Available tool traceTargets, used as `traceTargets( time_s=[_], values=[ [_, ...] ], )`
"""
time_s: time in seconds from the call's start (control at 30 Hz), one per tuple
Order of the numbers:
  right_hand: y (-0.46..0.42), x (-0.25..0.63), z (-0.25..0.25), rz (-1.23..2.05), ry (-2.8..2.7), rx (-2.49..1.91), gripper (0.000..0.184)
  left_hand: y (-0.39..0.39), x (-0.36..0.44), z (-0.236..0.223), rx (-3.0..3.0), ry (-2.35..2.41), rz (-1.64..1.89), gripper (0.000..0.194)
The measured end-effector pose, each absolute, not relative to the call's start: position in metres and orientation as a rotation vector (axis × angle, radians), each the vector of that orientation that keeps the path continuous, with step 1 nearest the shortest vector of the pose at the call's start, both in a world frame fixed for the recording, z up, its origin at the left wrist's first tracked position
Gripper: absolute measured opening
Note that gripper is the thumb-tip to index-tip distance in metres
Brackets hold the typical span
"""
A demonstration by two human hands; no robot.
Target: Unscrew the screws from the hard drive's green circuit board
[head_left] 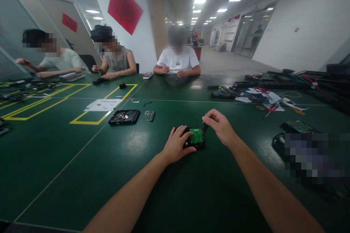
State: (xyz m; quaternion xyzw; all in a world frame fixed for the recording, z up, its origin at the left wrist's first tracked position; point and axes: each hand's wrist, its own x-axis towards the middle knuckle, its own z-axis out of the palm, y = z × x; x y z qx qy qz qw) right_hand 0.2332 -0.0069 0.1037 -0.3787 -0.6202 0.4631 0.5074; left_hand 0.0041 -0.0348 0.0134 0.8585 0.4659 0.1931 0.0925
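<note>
A black hard drive (201, 146) with a green circuit board (196, 135) facing up lies on the green table in front of me. My left hand (178, 143) holds it from the left, fingers over its top and far side, thumb along the near edge. At the drive's right end, my right hand (218, 127) pinches a small screwdriver (205, 126) with a dark and yellow handle. It points down at the right edge of the board; its tip is too small to make out.
Left of the drive lie a loose circuit board (149, 115) and an opened black casing (124, 117). A white paper (104, 105) rests on yellow tape. To the right are a red-handled screwdriver (271, 109), cables (228, 91) and a blurred-out object (314, 156). Three people sit across the table.
</note>
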Motion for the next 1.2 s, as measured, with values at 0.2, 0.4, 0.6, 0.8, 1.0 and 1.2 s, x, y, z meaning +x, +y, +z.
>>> traceTargets(
  time_s=[0.2, 0.4, 0.6, 0.8, 1.0, 1.2],
  values=[
    [-0.01, 0.238, 0.111, 1.226, -1.638, -0.845, 0.024, -0.035, 0.004, 0.013, 2.565, 1.381, 0.574, 0.065],
    [-0.009, 0.244, 0.116, 1.212, -1.687, -0.825, 0.019, -0.033, 0.005, 0.011, 2.571, 1.384, 0.593, 0.065],
    [-0.01, 0.25, 0.124, 1.189, -1.79, -0.854, 0.026, -0.032, 0.005, 0.009, 2.573, 1.386, 0.587, 0.066],
    [-0.008, 0.25, 0.122, 1.16, -1.679, -0.924, 0.026, -0.033, 0.005, 0.009, 2.568, 1.389, 0.598, 0.066],
    [-0.005, 0.247, 0.116, 1.113, -1.572, -1.018, 0.033, -0.033, 0.004, 0.011, 2.547, 1.375, 0.602, 0.066],
    [-0.006, 0.242, 0.114, 1.131, -1.584, -0.942, 0.029, -0.031, 0.008, 0.009, 2.539, 1.433, 0.619, 0.066]
  ],
)
